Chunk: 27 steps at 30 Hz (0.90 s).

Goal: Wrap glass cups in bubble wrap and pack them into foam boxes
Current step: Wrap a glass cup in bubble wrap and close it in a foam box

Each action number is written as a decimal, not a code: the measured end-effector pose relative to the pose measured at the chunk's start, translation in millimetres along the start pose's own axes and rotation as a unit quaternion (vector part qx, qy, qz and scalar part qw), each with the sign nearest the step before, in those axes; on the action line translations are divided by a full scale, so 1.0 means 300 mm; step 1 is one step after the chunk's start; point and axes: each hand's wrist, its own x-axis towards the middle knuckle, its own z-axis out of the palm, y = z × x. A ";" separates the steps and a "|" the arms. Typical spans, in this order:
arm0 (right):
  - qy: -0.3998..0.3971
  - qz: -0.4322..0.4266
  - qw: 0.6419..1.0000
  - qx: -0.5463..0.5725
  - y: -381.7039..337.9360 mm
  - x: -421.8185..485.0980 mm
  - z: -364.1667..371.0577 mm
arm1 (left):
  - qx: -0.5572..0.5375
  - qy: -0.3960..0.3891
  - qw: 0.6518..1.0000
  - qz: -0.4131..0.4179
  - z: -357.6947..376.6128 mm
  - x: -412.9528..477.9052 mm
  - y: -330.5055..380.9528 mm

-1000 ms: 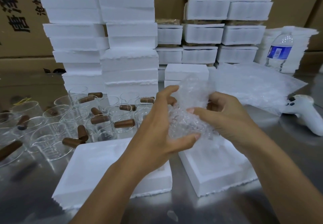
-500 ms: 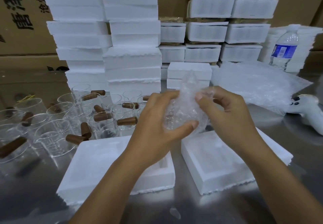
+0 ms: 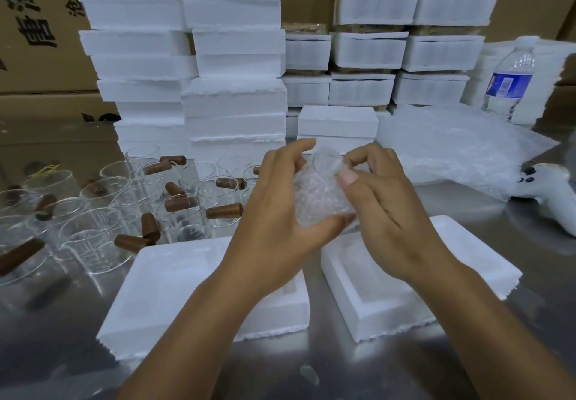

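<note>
left hand (image 3: pixel 274 209) and right hand (image 3: pixel 383 212) both curled around one wrapped cup (image 3: pixel 314 200), mid-air at the middle. two open foam boxes (image 3: pixel 174 300) below, at 7 and 5 o'clock. bare glass cups (image 3: pixel 93 231) at 9, too crowded to count. one bubble wrap pile (image 3: pixel 461 150), one water bottle (image 3: pixel 508 84) at 2.

Head-worn, forward-down, near left hand (image 3: pixel 279 212), right hand (image 3: pixel 385 209).

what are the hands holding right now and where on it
Both hold one bubble-wrap bundle. The left hand grips its left side, thumb underneath; the right hand pinches the wrap near its top.
</note>
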 end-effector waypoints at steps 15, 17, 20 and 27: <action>0.189 0.032 0.980 0.045 -0.010 0.007 -0.022 | -0.010 0.072 0.997 -0.025 -0.007 0.011 0.028; 0.172 0.078 0.978 0.093 -0.011 0.009 -0.024 | -0.032 0.064 0.997 -0.041 -0.002 0.010 0.028; 0.121 0.144 0.968 0.167 -0.010 0.019 -0.043 | -0.087 0.033 0.994 -0.063 0.008 0.003 0.037; 0.061 0.265 0.938 0.217 0.007 0.024 -0.078 | -0.199 -0.059 0.970 -0.125 0.032 -0.013 0.056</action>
